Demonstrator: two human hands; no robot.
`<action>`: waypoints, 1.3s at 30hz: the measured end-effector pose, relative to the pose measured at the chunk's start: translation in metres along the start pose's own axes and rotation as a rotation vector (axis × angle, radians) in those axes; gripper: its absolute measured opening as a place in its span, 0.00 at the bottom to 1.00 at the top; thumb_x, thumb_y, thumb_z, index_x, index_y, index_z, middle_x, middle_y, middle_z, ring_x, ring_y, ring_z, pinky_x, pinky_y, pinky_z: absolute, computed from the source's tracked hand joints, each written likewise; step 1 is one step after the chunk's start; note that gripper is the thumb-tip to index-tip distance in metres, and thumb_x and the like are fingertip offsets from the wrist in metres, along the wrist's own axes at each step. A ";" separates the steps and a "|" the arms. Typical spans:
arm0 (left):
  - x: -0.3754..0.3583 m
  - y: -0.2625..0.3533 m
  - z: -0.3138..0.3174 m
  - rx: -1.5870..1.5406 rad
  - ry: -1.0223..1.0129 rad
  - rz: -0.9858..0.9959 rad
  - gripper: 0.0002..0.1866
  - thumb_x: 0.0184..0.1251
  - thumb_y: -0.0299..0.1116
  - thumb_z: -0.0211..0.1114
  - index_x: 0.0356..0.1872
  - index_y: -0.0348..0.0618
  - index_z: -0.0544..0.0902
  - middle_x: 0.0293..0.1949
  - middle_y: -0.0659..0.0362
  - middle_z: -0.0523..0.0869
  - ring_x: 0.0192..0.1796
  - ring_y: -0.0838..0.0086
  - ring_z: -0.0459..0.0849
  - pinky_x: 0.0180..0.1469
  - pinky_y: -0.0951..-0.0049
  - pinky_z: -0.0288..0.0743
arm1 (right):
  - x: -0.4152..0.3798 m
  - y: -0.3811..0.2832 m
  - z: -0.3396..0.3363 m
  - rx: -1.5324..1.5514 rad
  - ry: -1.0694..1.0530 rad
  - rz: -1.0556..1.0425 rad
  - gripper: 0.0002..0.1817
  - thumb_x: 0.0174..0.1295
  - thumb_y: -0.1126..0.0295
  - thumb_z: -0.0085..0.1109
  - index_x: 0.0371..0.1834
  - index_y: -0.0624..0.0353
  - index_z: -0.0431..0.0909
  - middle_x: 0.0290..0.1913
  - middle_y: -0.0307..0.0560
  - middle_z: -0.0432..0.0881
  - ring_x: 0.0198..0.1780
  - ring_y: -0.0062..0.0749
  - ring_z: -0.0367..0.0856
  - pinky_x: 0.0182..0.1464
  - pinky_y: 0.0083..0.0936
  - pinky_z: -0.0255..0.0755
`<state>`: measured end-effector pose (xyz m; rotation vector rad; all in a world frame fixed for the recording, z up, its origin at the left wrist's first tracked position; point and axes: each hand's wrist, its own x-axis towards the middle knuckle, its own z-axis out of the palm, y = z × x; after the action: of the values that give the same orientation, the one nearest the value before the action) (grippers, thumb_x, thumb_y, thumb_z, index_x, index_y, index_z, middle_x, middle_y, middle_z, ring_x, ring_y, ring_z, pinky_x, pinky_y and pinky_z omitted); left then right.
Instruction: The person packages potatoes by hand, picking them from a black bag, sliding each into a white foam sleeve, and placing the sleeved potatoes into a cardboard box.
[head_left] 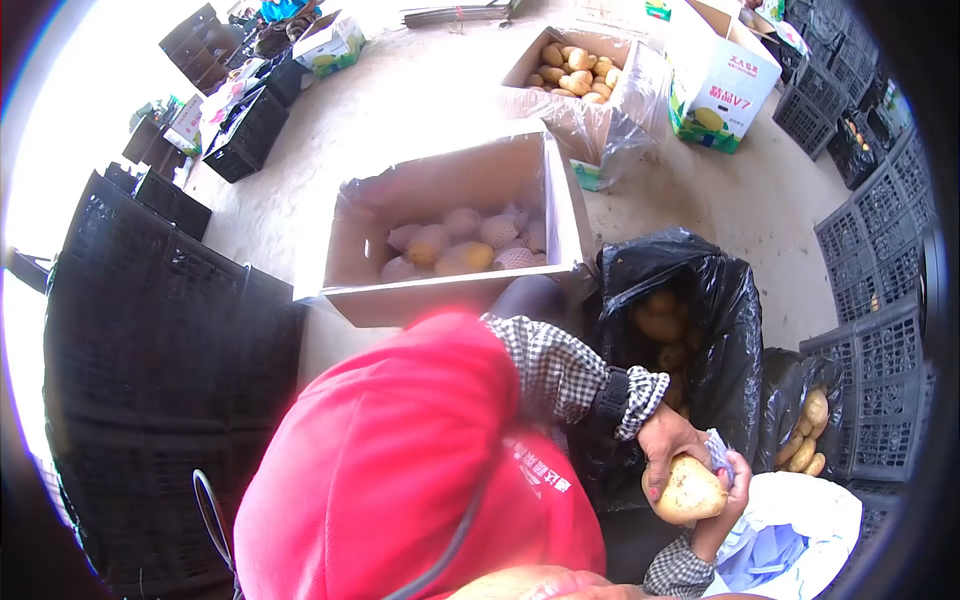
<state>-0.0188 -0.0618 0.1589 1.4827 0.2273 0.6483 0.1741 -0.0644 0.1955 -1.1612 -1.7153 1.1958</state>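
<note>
A large pale potato (690, 492) sits between my two hands, low on the right of the head view. My left hand (668, 440), in a black-and-white checked sleeve, is closed over its top and near side. My right hand (735, 492) comes up from below along the potato's other side. Its fingers hold a crumpled whitish-purple foam net (718, 452) at the potato's edge. Just beyond the hands stands a crate lined with a black plastic bag (730, 320), with potatoes (660, 318) inside. A white bag (835, 505) of bluish-white sleeves lies beside my right forearm.
An open cardboard box (450, 298) holds several potatoes, some in foam nets. Behind it, a plastic-lined box (630, 90) holds bare potatoes. More potatoes (805, 440) lie in black plastic at right. Black crates (150, 380) are stacked left; a red cap (400, 450) fills the lower foreground.
</note>
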 end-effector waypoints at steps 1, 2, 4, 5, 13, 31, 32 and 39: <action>-0.009 0.011 0.002 0.006 0.023 -0.011 0.37 0.32 0.38 0.77 0.50 0.41 0.71 0.45 0.53 0.68 0.52 0.67 0.65 0.55 0.68 0.60 | 0.000 -0.007 0.010 0.245 0.031 0.094 0.12 0.58 0.70 0.48 0.45 0.61 0.69 0.37 0.45 0.73 0.41 0.34 0.73 0.46 0.27 0.67; -0.018 0.021 0.003 0.045 0.094 0.021 0.39 0.35 0.35 0.75 0.54 0.39 0.68 0.47 0.53 0.70 0.53 0.67 0.67 0.56 0.70 0.60 | 0.002 -0.020 0.012 0.595 -0.037 0.108 0.18 0.59 0.67 0.49 0.51 0.60 0.63 0.41 0.45 0.72 0.43 0.31 0.73 0.48 0.28 0.68; -0.029 0.031 0.007 -0.366 0.152 0.062 0.39 0.39 0.33 0.74 0.55 0.36 0.66 0.49 0.54 0.71 0.54 0.69 0.68 0.58 0.72 0.60 | 0.003 -0.023 0.023 0.403 0.135 0.026 0.25 0.58 0.62 0.51 0.54 0.64 0.59 0.47 0.50 0.70 0.45 0.34 0.73 0.48 0.30 0.70; -0.034 0.033 0.009 -0.579 0.180 0.084 0.39 0.40 0.32 0.73 0.56 0.34 0.64 0.50 0.54 0.72 0.54 0.70 0.69 0.58 0.72 0.60 | 0.005 0.000 0.028 0.037 -0.069 -0.229 0.27 0.58 0.61 0.51 0.56 0.64 0.58 0.50 0.50 0.69 0.48 0.35 0.73 0.49 0.31 0.70; -0.078 0.027 -0.020 0.407 0.809 0.190 0.31 0.45 0.38 0.70 0.51 0.37 0.71 0.44 0.56 0.76 0.49 0.69 0.74 0.56 0.73 0.63 | 0.030 -0.016 0.075 0.037 0.234 0.021 0.16 0.64 0.63 0.41 0.46 0.65 0.66 0.45 0.48 0.72 0.46 0.31 0.71 0.48 0.26 0.66; -0.495 0.043 -0.124 0.723 1.240 -1.014 0.26 0.50 0.41 0.61 0.51 0.42 0.72 0.38 0.52 0.79 0.41 0.68 0.78 0.45 0.73 0.71 | 0.064 0.024 0.104 0.085 0.015 0.183 0.09 0.62 0.67 0.46 0.40 0.60 0.71 0.28 0.36 0.72 0.29 0.17 0.70 0.30 0.13 0.64; -0.504 0.022 -0.120 0.845 1.169 -1.000 0.22 0.48 0.41 0.61 0.44 0.41 0.75 0.36 0.53 0.79 0.38 0.67 0.78 0.42 0.70 0.72 | 0.065 0.026 0.103 0.076 0.021 0.189 0.09 0.62 0.67 0.46 0.40 0.60 0.70 0.28 0.36 0.72 0.29 0.17 0.70 0.31 0.13 0.64; -0.568 -0.089 -0.112 0.784 0.235 -1.394 0.14 0.52 0.39 0.56 0.39 0.46 0.76 0.32 0.53 0.78 0.38 0.66 0.77 0.44 0.68 0.70 | 0.066 0.036 0.083 0.052 0.106 0.234 0.09 0.62 0.68 0.46 0.40 0.60 0.71 0.28 0.37 0.73 0.29 0.17 0.70 0.31 0.13 0.64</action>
<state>-0.5154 -0.2645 -0.0767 1.5193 1.6515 -0.4857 0.0869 -0.0206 0.1411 -1.3978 -1.4919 1.2848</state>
